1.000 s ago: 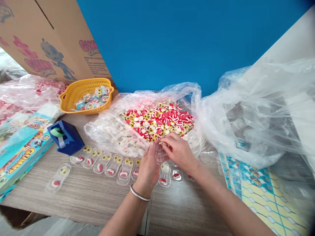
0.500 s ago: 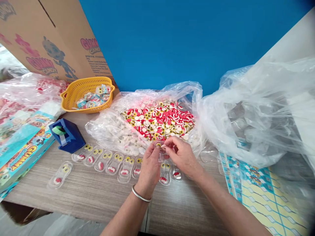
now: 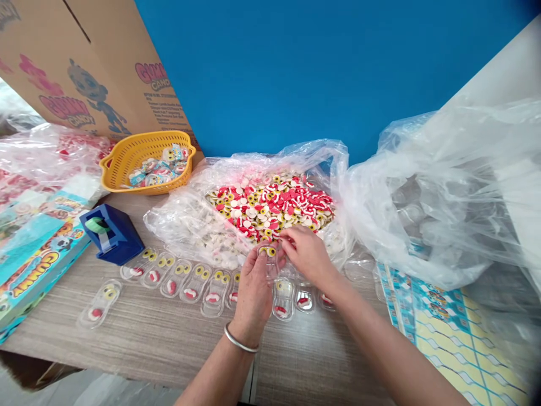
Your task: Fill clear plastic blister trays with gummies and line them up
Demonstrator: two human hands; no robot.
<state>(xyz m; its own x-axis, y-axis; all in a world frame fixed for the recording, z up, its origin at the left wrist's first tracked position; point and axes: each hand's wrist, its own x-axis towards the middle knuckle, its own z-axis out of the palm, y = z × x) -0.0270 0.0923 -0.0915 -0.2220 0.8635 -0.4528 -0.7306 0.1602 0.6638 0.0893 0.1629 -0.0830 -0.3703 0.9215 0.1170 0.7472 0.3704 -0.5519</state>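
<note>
My left hand (image 3: 256, 285) is closed on a clear plastic blister tray (image 3: 271, 267), with two yellow eye-shaped gummies (image 3: 267, 251) in its upper part. Close beside the tray, the bent fingers of my right hand (image 3: 307, 255) come together at the near edge of a heap of gummies (image 3: 270, 206). Whatever those fingertips pinch is hidden. Red-and-white mouth pieces and yellow eyes make up the heap, which lies in an opened clear bag (image 3: 186, 217). Below my hands runs a row of filled blister trays (image 3: 214, 293), each with eyes and a mouth piece where visible.
A yellow basket (image 3: 110, 177) with wrapped candies stands at the back left, by a cardboard box (image 3: 114, 45). Nearer are a blue tape dispenser (image 3: 127, 237) and a gummy display box (image 3: 46, 256). At right sit a large plastic bag (image 3: 443, 208) and printed sheets (image 3: 448, 321).
My right hand has moved up slightly from the tray to the heap's edge. The tray in my left hand has turned more toward me, showing two eye gummies.
</note>
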